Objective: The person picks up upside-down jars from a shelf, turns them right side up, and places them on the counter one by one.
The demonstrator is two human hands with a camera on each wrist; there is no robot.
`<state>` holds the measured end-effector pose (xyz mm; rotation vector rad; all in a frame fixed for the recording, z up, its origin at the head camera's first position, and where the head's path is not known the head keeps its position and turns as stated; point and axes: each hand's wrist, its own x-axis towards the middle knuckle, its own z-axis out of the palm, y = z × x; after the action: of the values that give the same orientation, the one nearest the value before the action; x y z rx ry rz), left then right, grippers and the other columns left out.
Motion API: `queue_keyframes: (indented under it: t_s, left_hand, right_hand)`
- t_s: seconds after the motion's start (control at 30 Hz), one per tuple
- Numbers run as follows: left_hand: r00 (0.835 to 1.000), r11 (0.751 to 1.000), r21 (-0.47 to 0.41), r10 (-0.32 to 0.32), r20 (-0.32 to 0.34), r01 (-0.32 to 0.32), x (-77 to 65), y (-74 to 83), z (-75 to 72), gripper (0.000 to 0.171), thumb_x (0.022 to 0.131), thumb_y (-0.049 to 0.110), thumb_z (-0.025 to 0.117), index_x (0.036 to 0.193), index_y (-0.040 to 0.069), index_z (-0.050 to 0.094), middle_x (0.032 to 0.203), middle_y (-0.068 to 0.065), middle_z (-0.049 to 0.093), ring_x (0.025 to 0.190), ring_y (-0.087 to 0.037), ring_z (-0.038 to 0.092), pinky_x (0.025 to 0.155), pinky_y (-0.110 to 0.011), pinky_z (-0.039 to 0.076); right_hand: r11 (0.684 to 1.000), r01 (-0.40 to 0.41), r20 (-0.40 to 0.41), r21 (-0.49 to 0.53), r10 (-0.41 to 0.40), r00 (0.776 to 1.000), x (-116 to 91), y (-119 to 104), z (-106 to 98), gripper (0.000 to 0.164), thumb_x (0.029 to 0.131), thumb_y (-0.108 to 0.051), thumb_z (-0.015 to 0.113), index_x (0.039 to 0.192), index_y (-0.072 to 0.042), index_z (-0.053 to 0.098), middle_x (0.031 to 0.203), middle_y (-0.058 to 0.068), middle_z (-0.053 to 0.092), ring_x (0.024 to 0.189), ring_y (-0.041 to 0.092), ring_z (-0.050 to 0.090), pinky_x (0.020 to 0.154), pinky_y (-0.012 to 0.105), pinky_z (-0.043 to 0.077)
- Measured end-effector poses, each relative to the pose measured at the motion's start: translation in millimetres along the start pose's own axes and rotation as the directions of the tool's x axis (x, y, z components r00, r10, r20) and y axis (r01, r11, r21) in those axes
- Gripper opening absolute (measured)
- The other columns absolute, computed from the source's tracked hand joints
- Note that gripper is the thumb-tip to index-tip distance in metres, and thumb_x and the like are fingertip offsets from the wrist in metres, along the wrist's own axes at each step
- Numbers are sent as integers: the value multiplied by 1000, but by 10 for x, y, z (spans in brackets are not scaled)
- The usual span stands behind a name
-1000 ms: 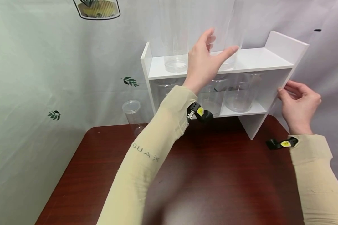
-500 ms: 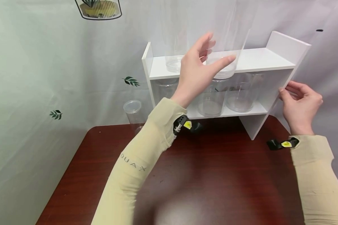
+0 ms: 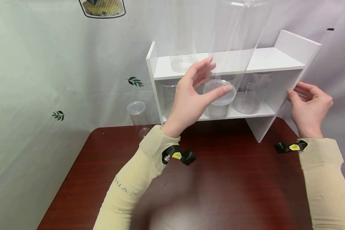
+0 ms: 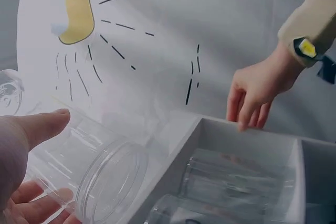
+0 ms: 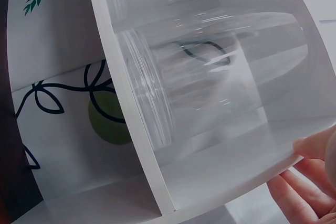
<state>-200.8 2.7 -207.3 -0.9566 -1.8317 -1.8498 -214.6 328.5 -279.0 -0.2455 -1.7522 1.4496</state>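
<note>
My left hand [image 3: 189, 95] grips a tall clear plastic jar [image 3: 235, 44], its thumb on one side and fingers on the other. The jar is in front of the white two-tier shelf [image 3: 279, 60], its round base overlapping the lower tier in the head view. In the left wrist view the jar's ridged end [image 4: 113, 182] shows beyond the fingers. At the shelf's right side panel [image 3: 286, 84], my right hand [image 3: 309, 108] pinches the front edge between thumb and fingers. Another clear jar [image 3: 183, 64] stands on the upper tier at left.
Clear jars stand on the lower tier, including one at right [image 3: 248, 99] and one in the middle [image 3: 217, 110]. A lidded clear jar [image 3: 138, 116] is on the dark red table [image 3: 207, 185], left of the shelf. A printed curtain [image 3: 103, 73] hangs behind.
My left hand has lifted the jar off the upper tier and drawn it toward me and downward. My right hand has stayed at the shelf's side panel.
</note>
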Motion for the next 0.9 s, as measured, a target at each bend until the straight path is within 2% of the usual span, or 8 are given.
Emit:
queue_keyframes:
  t_s: [0.13, 0.27, 0.47, 0.6, 0.73, 0.9]
  left_hand:
    - [1000, 1000, -1, -6, 3, 6, -189, -81, -60, 71, 79, 4, 88, 141, 0, 54, 132, -7, 65, 123, -10, 58, 104, -29, 47]
    - [999, 999, 2, -51, 8, 51, -383, -196, -142, 68, 80, 3, 87, 140, 1, 55, 133, -7, 65, 125, -13, 58, 105, -33, 47]
    - [993, 993, 7, -120, 7, 120, -674, -404, -259, 67, 81, 4, 87, 140, 1, 56, 134, -8, 64, 126, -19, 59, 106, -33, 46]
    - [986, 986, 31, -165, 2, 165, -865, -516, -357, 67, 81, 6, 87, 140, 2, 56, 133, -5, 65, 124, -22, 60, 106, -34, 47]
    - [979, 977, 53, -206, -3, 205, -1064, -610, -465, 67, 81, 6, 88, 140, 2, 57, 134, -9, 65, 123, -26, 60, 106, -37, 47]
    - [961, 957, 85, -276, -17, 276, -1325, -710, -595, 67, 80, 5, 88, 139, 1, 57, 133, -9, 65, 120, -20, 62, 106, -38, 47]
  right_hand:
    - [1000, -14, -2, -3, 14, 1000, -12, -12, -9, 27, 86, -3, 76, 113, -5, 78, 89, -9, 73, 68, 2, 69, 67, 9, 53]
    - [1000, -23, -2, -8, 23, 1000, -24, -17, -6, 27, 87, -3, 76, 114, -6, 78, 90, -9, 73, 69, 2, 69, 68, 9, 53]
    - [1000, -14, -3, -14, 14, 1000, -24, -27, 7, 27, 87, -4, 76, 113, -6, 78, 90, -9, 73, 68, 2, 68, 68, 9, 53]
    - [1000, -11, -6, -28, 10, 1000, -19, -16, 10, 27, 87, -5, 76, 114, -6, 78, 90, -10, 73, 68, 1, 68, 68, 8, 52]
    - [1000, -17, -10, -24, 17, 1000, -9, -3, 6, 27, 87, -5, 76, 114, -7, 78, 91, -9, 73, 69, 1, 69, 68, 8, 53]
    - [1000, -18, -10, -14, 18, 1000, 6, 29, 2, 27, 87, -4, 76, 113, -7, 78, 90, -9, 73, 71, 1, 69, 68, 9, 53]
